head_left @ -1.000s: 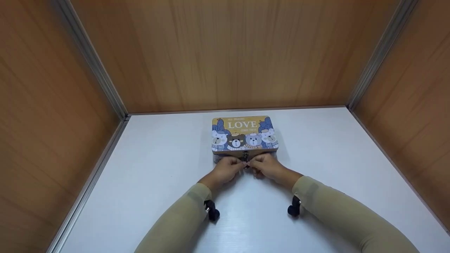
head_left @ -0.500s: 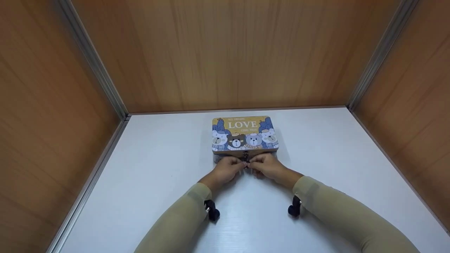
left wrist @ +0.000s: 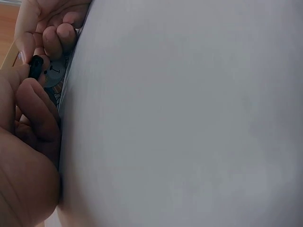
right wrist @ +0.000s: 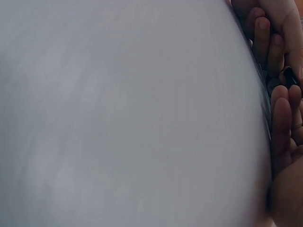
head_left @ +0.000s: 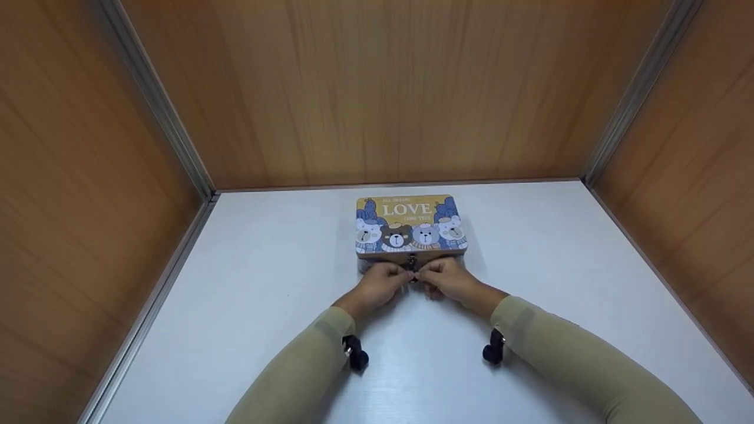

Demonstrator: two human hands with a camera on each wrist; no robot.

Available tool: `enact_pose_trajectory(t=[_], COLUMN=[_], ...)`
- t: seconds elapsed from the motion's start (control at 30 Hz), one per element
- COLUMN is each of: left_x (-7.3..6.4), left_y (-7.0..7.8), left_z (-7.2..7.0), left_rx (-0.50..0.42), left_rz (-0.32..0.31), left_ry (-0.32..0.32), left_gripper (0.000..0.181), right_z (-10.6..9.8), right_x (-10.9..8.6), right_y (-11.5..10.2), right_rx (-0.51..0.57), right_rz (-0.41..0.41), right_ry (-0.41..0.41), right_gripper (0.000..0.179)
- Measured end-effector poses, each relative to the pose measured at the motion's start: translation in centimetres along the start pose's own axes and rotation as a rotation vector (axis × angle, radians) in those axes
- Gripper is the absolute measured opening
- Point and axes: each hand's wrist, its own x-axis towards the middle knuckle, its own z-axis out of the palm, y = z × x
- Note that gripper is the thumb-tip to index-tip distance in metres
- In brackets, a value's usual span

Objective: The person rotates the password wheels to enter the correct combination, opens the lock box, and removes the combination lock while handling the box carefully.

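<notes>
A tin box (head_left: 409, 227) with a lid of cartoon bears and the word LOVE lies closed on the white table. On its front side is a metal clasp (head_left: 412, 259). Just below the clasp, both hands meet fingertip to fingertip. My left hand (head_left: 380, 284) pinches a small black padlock (left wrist: 36, 66) from one side, thumb on top. From the other side, my right hand (head_left: 452, 280) pinches the same padlock, its remaining fingers curled under. In the right wrist view the padlock (right wrist: 290, 76) shows only partly between the fingers, which hide most of it.
The white table (head_left: 265, 253) ends at a wood-grain back panel (head_left: 389, 94) behind the box. Wood-grain side panels stand left (head_left: 70, 206) and right (head_left: 695, 176), with metal strips at the corners. Small black devices (head_left: 356, 354) hang at both sleeve cuffs.
Barely anything differs. The fingers stay at the padlock, with only tiny shifts of the right fingertips, and the box remains in place.
</notes>
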Motion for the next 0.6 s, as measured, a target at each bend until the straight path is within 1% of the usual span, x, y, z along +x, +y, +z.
enact_pose_trajectory(t=[0.1,0.17,0.27,0.43,0.6], left_x=[-0.01,-0.02,-0.06,-0.10,-0.10], left_y=[0.00,-0.05,-0.08,-0.05,0.03], left_z=[0.10,0.18,0.23,0.21,0.11], left_rx=[0.002,-0.005,-0.010,-0.007,0.003], left_rz=[0.011,0.007,0.000,-0.002,0.005], left_ry=[0.007,0.007,0.005,0.002,0.002], left_gripper=[0.029,0.029,0.029,0.030,0.029], right_z=[-0.06,-0.06,0.02,0.17,0.12], right_x=[-0.04,-0.05,-0.02,-0.11,-0.19], right_y=[-0.02,-0.02,0.00,-0.13,-0.11], right_rx=[0.016,0.026,0.033,0.018,-0.018], right_rz=[0.002,0.009,0.019,0.022,-0.006], right_ry=[-0.003,0.001,0.010,0.018,0.011], right_gripper=[0.021,0.019,0.021,0.021,0.021])
